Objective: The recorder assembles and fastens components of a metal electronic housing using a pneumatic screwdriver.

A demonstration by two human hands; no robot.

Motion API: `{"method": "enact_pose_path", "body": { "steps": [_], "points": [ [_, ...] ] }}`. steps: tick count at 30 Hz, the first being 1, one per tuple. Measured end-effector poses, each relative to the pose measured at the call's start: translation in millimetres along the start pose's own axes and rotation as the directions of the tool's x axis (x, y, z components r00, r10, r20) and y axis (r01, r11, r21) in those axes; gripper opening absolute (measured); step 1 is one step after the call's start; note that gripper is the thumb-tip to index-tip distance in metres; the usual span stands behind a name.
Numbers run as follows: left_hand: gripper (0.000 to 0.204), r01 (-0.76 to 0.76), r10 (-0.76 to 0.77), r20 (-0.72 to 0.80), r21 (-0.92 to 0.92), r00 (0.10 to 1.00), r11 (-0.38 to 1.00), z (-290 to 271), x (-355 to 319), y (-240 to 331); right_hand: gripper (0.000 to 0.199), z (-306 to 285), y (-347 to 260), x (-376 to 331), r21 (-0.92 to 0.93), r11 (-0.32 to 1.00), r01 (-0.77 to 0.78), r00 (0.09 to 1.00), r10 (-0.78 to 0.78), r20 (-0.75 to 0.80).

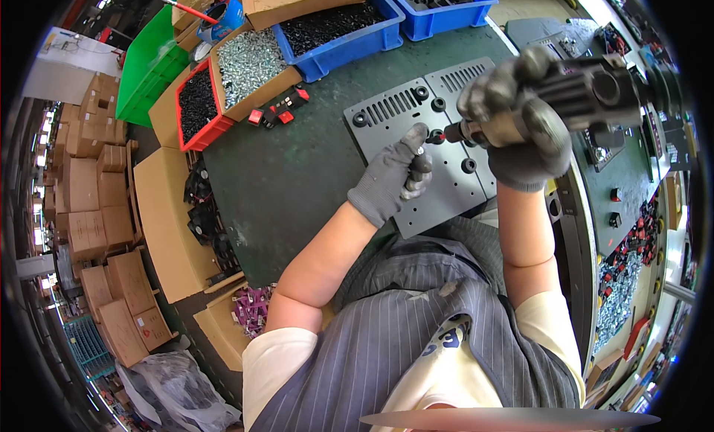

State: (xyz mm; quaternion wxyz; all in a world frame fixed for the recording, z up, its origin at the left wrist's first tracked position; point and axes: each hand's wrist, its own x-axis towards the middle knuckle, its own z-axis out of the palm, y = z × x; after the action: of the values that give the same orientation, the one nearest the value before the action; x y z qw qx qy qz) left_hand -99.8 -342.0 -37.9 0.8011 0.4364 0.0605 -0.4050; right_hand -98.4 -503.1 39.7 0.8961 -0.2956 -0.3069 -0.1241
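A dark grey slotted metal panel (435, 201) lies on the green worktop in front of me, next to a second slotted panel (455, 78). Several round black rubber feet (468, 165) sit on the panels. My right hand (524, 123), gloved, is wrapped round a black power screwdriver (595, 93). Its tip points left, down at a black foot with a red bit beside it. Close to that tip, my gloved left hand (394, 171) rests over the panel with curled fingers. A small silvery screw (420, 151) shows between them; the palm is hidden.
Along the far edge stand blue bins (342, 41) of black parts, a cardboard box (249, 64) of silvery screws and a red bin (197, 108) of black screws. Small red-and-black parts (279, 108) lie nearby. Cartons (85, 186) are stacked at left; another bench (617, 201) is at right.
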Motion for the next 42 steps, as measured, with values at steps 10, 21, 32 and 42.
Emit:
{"method": "enact_pose_path", "body": {
  "steps": [10,21,32,42],
  "points": [
    [0.043,0.044,-0.042,0.021,-0.091,0.999,0.995,35.6,-13.5,-6.4,0.033,10.4,-29.4,-25.9,-0.173,0.984,0.051,0.999,-0.049,0.014],
    [0.04,-0.008,0.052,-0.126,0.325,0.991,0.946,41.1,-5.7,-15.9,0.03,8.7,-38.0,-35.9,-0.252,0.961,0.113,0.994,-0.108,0.03],
    [0.041,-0.125,0.504,0.23,0.964,0.833,-0.233,22.7,53.6,46.8,0.038,-56.5,-52.1,-24.9,-0.232,0.971,0.06,0.902,-0.152,-0.404],
    [0.029,-0.161,0.514,0.2,0.98,0.834,-0.119,12.9,100.5,59.3,0.035,-74.4,-18.6,28.6,-0.581,0.799,-0.159,0.871,-0.164,-0.463]
  ]
}}
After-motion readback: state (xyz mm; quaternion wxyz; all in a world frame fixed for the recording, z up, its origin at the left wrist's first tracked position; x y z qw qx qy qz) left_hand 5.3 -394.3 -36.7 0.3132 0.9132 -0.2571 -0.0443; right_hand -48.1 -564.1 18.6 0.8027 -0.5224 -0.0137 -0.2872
